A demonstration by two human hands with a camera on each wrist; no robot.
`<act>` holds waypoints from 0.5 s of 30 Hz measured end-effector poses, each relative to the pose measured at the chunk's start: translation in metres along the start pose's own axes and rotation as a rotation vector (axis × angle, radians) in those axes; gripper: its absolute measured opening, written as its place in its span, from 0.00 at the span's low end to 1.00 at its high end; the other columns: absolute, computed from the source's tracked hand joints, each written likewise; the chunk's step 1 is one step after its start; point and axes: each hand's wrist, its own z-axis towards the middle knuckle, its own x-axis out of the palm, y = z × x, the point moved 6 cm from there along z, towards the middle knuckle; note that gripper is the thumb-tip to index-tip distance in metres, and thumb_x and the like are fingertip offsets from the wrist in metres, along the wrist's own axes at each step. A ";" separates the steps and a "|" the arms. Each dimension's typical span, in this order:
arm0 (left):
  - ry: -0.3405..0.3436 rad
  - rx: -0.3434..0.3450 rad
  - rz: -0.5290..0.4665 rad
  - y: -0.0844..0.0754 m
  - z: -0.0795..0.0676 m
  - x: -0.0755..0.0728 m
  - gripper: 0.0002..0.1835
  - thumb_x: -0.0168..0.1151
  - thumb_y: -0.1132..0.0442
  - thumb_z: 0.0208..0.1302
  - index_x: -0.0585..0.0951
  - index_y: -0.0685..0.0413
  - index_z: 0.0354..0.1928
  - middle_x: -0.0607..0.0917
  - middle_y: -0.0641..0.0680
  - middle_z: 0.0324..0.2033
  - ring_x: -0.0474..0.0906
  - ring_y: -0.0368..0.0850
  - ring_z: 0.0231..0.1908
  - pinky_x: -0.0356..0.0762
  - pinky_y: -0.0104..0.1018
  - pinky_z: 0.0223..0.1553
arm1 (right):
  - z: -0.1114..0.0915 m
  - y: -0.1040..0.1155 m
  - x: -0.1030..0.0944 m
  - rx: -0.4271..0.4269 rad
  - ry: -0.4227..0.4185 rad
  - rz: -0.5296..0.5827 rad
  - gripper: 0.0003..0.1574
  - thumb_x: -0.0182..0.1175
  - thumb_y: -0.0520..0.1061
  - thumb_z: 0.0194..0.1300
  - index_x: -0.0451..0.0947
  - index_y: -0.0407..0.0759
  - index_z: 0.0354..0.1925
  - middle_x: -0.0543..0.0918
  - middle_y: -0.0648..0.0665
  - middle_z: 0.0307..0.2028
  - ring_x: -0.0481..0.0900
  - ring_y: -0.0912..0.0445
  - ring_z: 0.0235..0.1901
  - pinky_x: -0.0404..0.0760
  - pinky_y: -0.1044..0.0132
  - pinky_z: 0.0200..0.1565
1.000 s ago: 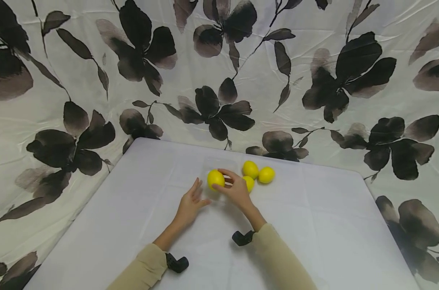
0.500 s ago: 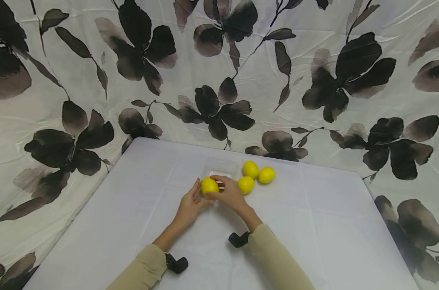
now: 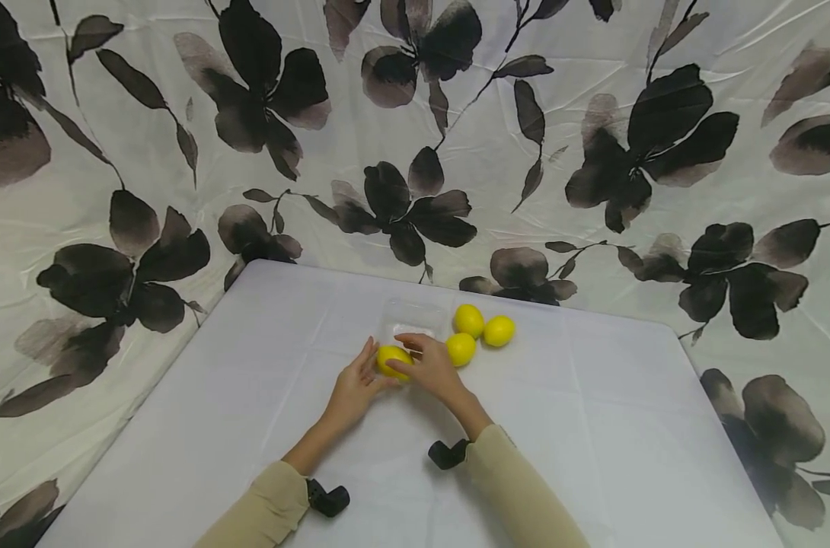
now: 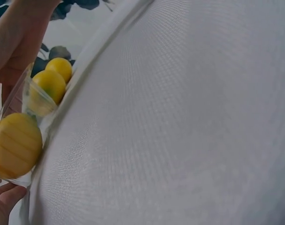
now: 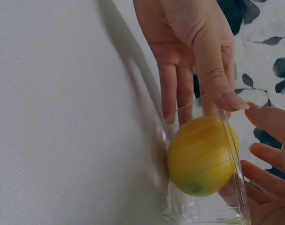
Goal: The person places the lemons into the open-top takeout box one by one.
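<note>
One yellow lemon (image 3: 387, 355) lies inside a clear plastic container (image 5: 194, 213), seen through its wall in both wrist views. My left hand (image 3: 350, 392) stands at the container's left end, fingers straight along the wall. In the right wrist view the left thumb (image 5: 234, 99) touches the rim. My right hand (image 3: 435, 371) hovers at the lemon's right with fingers spread, and in the head view its thumb overlaps the fruit. The right wrist view shows the right fingers (image 5: 266, 176) apart from the lemon.
Three more lemons sit just right of my right hand: a near lemon (image 3: 461, 350), a back lemon (image 3: 468, 320) and a right lemon (image 3: 499, 331). Behind the hands lies a clear plastic section (image 3: 415, 312). A floral cloth (image 3: 415, 198) hangs behind the white table (image 3: 593, 426).
The right hand has carried the lemon left and down into the container, and its fingers have come away from the fruit. My left hand has barely moved.
</note>
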 end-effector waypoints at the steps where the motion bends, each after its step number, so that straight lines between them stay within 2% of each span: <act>1: -0.004 0.004 0.006 0.003 0.001 0.000 0.52 0.69 0.54 0.52 0.48 0.60 0.72 0.58 0.60 0.69 0.59 0.47 0.66 0.66 0.40 0.60 | 0.000 0.000 -0.001 0.003 -0.003 0.007 0.33 0.67 0.52 0.57 0.73 0.38 0.57 0.78 0.42 0.55 0.76 0.50 0.54 0.78 0.62 0.53; 5: -0.011 -0.002 0.030 0.003 0.002 -0.002 0.52 0.70 0.54 0.51 0.49 0.59 0.72 0.59 0.59 0.69 0.61 0.48 0.65 0.68 0.43 0.59 | -0.002 0.001 -0.005 0.002 -0.017 0.038 0.32 0.66 0.51 0.57 0.74 0.38 0.56 0.79 0.42 0.53 0.78 0.50 0.53 0.79 0.62 0.51; 11: 0.008 -0.020 0.000 0.003 0.004 -0.002 0.50 0.69 0.63 0.54 0.48 0.62 0.72 0.58 0.63 0.68 0.59 0.58 0.65 0.65 0.48 0.60 | -0.005 0.001 -0.016 -0.023 -0.039 0.076 0.31 0.67 0.51 0.56 0.75 0.40 0.55 0.78 0.45 0.53 0.78 0.51 0.52 0.80 0.61 0.50; 15: 0.021 -0.053 0.008 0.004 0.003 0.000 0.50 0.69 0.62 0.54 0.47 0.60 0.72 0.57 0.59 0.69 0.57 0.56 0.66 0.64 0.45 0.61 | -0.007 -0.002 -0.030 -0.055 -0.069 0.135 0.29 0.68 0.50 0.55 0.76 0.40 0.54 0.79 0.41 0.52 0.78 0.49 0.51 0.80 0.57 0.50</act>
